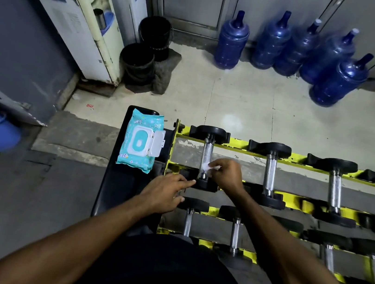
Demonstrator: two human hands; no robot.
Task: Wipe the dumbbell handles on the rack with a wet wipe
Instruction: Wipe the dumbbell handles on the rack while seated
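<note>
wet wipe point(210, 167) on the leftmost dumbbell handle point(206, 153), top row of the rack point(297, 180) | right hand point(226, 174) pinches it to rub the bar | left hand point(164, 194), fingers straight, touches the near weight point(203, 185) (likely to stop rolling) | wipe pack point(141, 141) open on the desk point(123, 188), close by

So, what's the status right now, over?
Right hand pinching white wet wipe against leftmost top-row chrome dumbbell handle. Left hand fingers straight, touching its near black head. Nothing blocking.
</note>
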